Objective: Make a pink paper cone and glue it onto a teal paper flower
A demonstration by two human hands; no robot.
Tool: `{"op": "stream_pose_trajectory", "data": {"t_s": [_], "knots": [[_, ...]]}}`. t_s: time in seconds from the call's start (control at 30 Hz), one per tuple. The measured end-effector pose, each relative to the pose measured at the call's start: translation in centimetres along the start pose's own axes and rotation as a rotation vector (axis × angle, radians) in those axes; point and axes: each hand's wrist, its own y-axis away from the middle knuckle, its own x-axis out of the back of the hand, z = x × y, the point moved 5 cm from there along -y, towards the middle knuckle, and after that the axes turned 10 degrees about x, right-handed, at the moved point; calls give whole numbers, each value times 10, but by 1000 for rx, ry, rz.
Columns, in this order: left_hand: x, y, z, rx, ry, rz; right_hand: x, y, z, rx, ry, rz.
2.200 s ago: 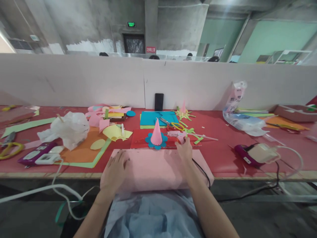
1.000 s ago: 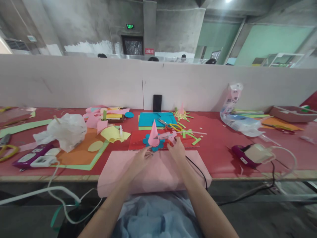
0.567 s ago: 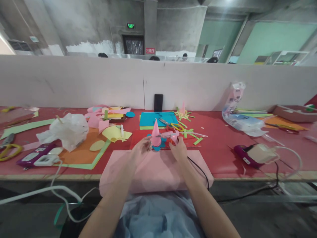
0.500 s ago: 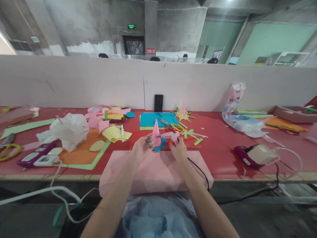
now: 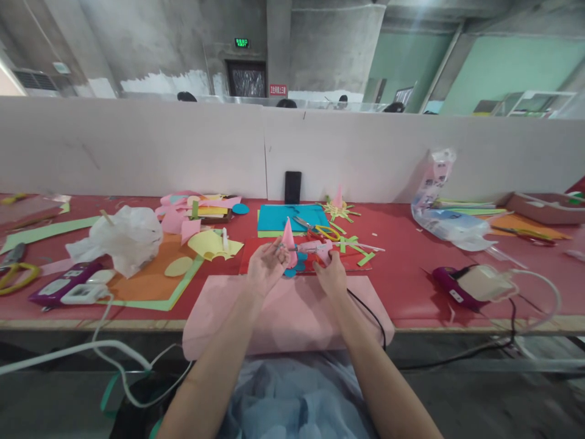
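Note:
A pink paper cone (image 5: 288, 236) stands point up near the middle, just beyond my left hand (image 5: 269, 263). The fingers of that hand are curled together beside the cone; whatever lies between them is too small to make out. My right hand (image 5: 332, 273) is wrapped round a pink glue gun (image 5: 323, 250), whose nozzle points left toward the cone and my left fingertips. Blue paper circles (image 5: 290, 272) lie under and beside the cone, on a red sheet (image 5: 256, 251). A black cord (image 5: 368, 312) runs down from near my right hand.
Scissors (image 5: 326, 232) lie on blue sheets (image 5: 274, 219) behind my hands. A black phone (image 5: 293, 187) leans on the white partition (image 5: 183, 152). Paper scraps and a crumpled plastic bag (image 5: 125, 238) lie left. Right are a purple power strip (image 5: 457, 291) and a plastic packet (image 5: 434, 195).
My left hand has turned so more of its palm shows, and its fingers have shifted slightly on the near side of the cone. The glue gun stays in my right hand.

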Motion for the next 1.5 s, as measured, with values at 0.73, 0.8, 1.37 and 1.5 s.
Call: {"op": "stream_pose_trajectory", "data": {"t_s": [0.73, 0.8, 1.37, 1.5], "knots": [[2, -43, 43, -660, -1117, 257, 6, -1, 7, -112, -143, 125], [5, -50, 34, -618, -1239, 250, 8, -1, 9, -139, -161, 150], [-6, -56, 55, -607, -1349, 162, 10, -1, 12, -157, -195, 179], [-6, -55, 70, -648, -1384, 208, 12, 0, 10, -143, -192, 184]]}}
